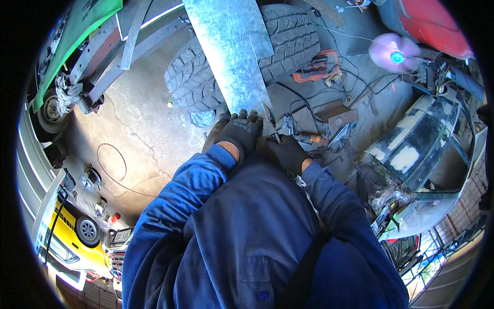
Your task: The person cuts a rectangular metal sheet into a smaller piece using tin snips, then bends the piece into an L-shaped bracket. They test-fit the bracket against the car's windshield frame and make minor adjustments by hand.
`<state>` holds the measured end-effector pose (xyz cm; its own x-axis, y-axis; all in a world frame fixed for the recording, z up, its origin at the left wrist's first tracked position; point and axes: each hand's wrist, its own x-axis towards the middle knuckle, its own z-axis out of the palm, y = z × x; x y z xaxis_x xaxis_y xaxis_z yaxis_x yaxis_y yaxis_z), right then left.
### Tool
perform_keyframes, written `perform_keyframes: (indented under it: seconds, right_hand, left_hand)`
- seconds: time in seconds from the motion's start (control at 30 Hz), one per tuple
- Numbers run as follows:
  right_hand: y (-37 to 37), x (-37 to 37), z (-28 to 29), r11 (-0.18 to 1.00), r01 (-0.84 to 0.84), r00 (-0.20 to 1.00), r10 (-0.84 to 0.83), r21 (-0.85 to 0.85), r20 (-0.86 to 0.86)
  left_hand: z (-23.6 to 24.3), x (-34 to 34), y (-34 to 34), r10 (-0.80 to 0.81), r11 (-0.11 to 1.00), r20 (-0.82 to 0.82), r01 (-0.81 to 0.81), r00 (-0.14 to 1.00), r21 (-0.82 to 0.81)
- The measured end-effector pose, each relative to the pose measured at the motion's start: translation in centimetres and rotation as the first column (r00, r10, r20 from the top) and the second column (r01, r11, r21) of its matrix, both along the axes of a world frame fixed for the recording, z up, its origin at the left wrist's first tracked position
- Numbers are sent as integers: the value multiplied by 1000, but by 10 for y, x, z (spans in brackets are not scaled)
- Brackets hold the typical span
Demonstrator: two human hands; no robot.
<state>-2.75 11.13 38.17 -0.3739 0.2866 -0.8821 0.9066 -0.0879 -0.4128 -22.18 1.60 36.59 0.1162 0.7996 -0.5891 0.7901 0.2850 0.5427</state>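
Observation:
A long, scuffed sheet of metal (pixel 234 56) lies across a large black tyre (pixel 293 38), its narrow end toward me. My left hand (pixel 241 135), in a dark work glove, rests on that near end with its fingers laid flat on the metal. To the right, my gloved right hand (pixel 288 153) is closed around the handles of what look like tin snips (pixel 272 119). Their blades are at the sheet's right edge, close to the near end. My right fingers are partly hidden.
Past the tyre sits an orange tool case (pixel 316 66) among cables. A fan (pixel 396 55) spins at the far right. A vehicle door (pixel 422 144) with patchy paint lies to the right. Metal beams (pixel 110 67) stand far left; a yellow vehicle (pixel 72 234) is at near left.

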Motion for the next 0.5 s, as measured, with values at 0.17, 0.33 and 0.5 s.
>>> perform_keyframes:
  seconds: [0.17, 0.33, 0.5]
  right_hand:
    - [-7, -1, -4, 994, -7, 998, 2, 105, 56]
    - [-3, -8, 5, 995, 2, 998, -9, 96, 70]
    - [15, -11, 7, 935, 249, 968, -241, -254, 62]
  left_hand:
    - [-2, -6, 4, -23, 998, 58, 26, 998, -51]
    - [-3, -12, 5, -22, 999, 112, 27, 993, -45]
    - [7, -13, -2, -5, 1000, 47, 5, 999, -4]
